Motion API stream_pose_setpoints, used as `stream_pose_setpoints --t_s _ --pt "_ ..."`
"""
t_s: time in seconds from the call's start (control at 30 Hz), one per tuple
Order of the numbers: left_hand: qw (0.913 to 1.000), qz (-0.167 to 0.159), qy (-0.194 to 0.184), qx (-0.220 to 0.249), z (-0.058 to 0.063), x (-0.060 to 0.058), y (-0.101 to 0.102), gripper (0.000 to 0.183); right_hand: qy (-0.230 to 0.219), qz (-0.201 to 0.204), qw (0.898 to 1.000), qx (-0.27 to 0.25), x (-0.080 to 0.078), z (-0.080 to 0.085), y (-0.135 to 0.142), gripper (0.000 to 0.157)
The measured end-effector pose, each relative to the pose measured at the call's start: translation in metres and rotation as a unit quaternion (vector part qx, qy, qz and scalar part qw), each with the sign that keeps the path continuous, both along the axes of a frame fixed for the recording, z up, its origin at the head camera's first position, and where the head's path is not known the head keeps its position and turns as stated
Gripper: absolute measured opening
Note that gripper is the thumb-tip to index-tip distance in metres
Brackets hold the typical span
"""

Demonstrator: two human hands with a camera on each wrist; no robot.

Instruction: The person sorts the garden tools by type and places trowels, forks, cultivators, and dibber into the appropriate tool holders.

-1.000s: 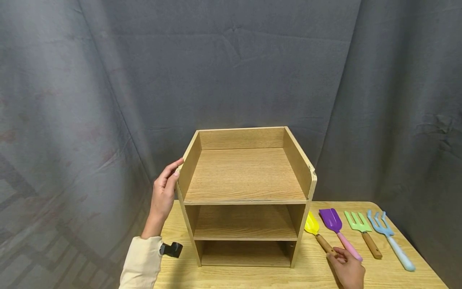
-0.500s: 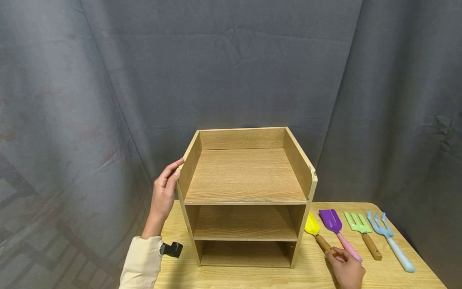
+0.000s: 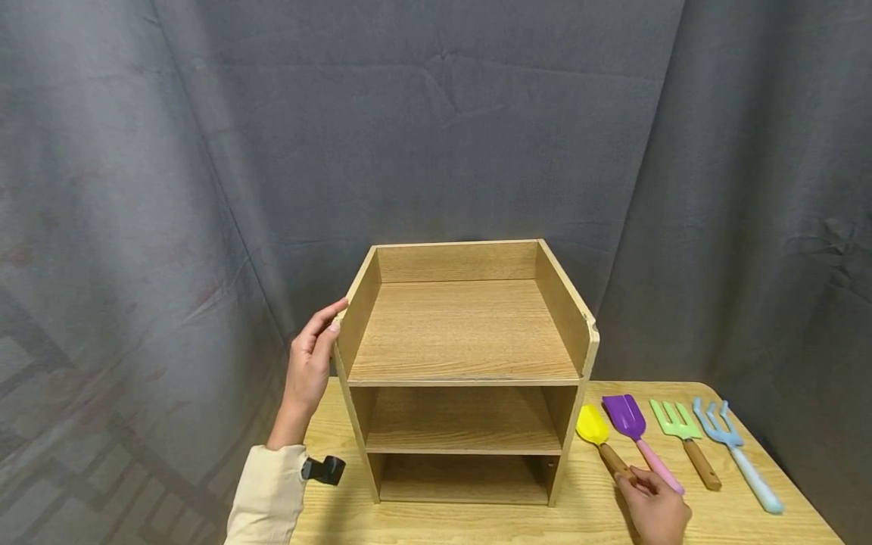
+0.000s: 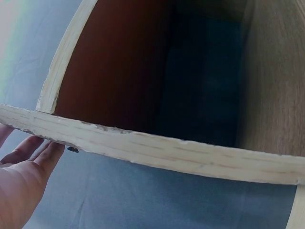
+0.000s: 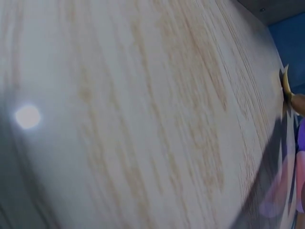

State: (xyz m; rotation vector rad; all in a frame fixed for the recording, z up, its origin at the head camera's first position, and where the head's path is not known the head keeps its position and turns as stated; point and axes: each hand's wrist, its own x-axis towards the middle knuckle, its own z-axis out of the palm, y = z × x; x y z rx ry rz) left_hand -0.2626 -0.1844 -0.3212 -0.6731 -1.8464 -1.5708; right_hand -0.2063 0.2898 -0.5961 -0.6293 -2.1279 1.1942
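Left hand (image 3: 309, 372) pinches edge of shelf (image 3: 463, 329); right hand (image 3: 657, 510) pinches yellow shovel (image 3: 609, 455).
Yellow shovel held by handle end, blade ahead of right hand. Purple shovel (image 3: 635, 430) lies on table (image 3: 722, 524) just beside right hand; green fork (image 3: 685, 432) and blue fork (image 3: 736, 443) farther right.

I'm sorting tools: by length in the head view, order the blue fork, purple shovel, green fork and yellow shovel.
1. Blue fork
2. Purple shovel
3. Green fork
Unsure: yellow shovel, partly hidden by the right hand.

Shelf unit (image 3: 463, 333) on table (image 3: 409, 526), curtain (image 3: 436, 151) behind; right of unit 2 scoops (image 3: 624, 418), then 2 forks (image 3: 700, 462)
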Motion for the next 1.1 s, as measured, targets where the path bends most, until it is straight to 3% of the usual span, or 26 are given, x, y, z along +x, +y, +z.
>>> stream_pose_setpoints --t_s 0.6,0.97,1.1 --pt "0.9999 -0.004 -0.009 -0.001 0.001 0.001 -0.001 0.032 0.040 -0.017 0.999 -0.019 0.005 0.016 -0.005 0.030" --pt "0.9997 -0.018 -0.014 0.014 0.002 0.001 0.000 0.031 0.121 -0.038 0.992 -0.006 0.008 0.024 -0.006 0.024" --pt "0.9995 -0.019 -0.016 0.018 0.002 0.001 0.000 0.031 0.125 -0.046 0.991 -0.011 0.011 0.030 -0.007 0.025"
